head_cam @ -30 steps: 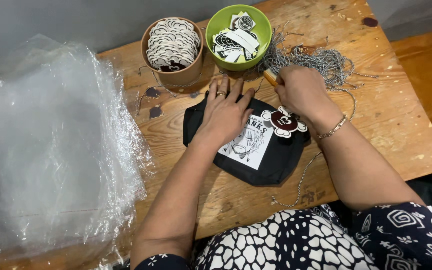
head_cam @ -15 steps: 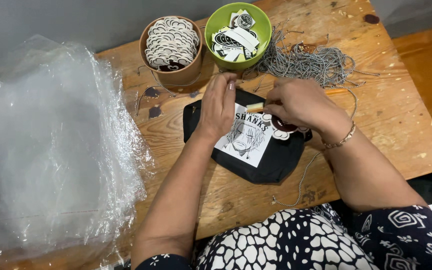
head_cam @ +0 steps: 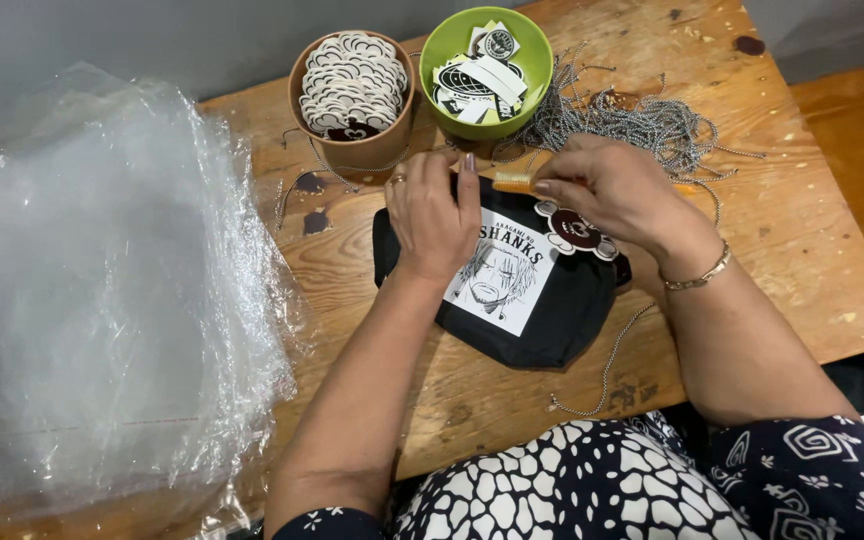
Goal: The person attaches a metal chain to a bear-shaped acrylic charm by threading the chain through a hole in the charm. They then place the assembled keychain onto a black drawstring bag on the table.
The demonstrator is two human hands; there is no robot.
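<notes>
Black cloth (head_cam: 542, 320): far-left part hidden under left hand (head_cam: 434, 215). Orange tool (head_cam: 514, 182): mostly covered by right hand (head_cam: 612, 190). Clear plastic stack (head_cam: 102, 300): cut off left.

Single view only, head camera, no second view to share scene with. Looked steeply down from above person's own chest, facing forward across table (head_cam: 812, 270) toward grey wall at top edge. Close range: forearms ran up from bottom edge, left hand (head_cam: 432, 215) and right hand (head_cam: 612, 190) sat just above frame centre. Lap in patterned cloth filled bottom right. Table ran slightly askew, far edge rising to right. Plastic bags (head_cam: 102, 300) filled left side; two bowls (head_cam: 352, 150) stood near top.
</notes>
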